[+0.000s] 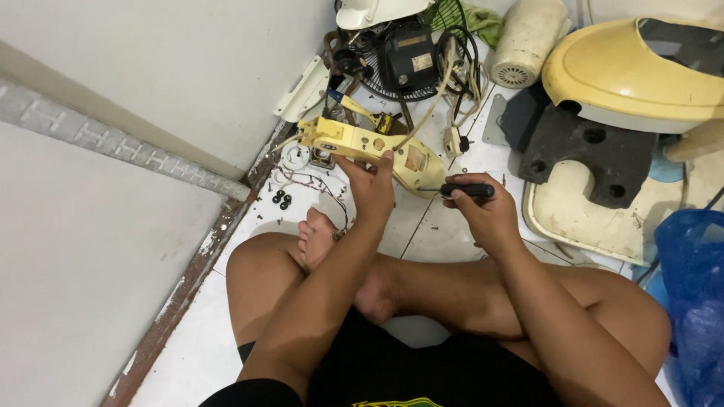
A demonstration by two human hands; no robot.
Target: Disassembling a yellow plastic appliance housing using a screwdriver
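While I sit cross-legged on the tiled floor [437, 226], the scene reads like this:
Left hand: my left hand [371, 185] grasps a yellow plastic fan housing [369, 145], thumb on top, holding it just above the floor before my knees.
Right hand: my right hand [483, 207] is clenched around the black handle of a screwdriver [466, 190], its tip pointing at the housing's right end.
Behind the housing: a black fan motor [407, 56] with tangled cords against a wire grille.
Left of my foot: small black washers [281, 199] lie beside the wall.
Far right: a blue plastic bag [694, 286].
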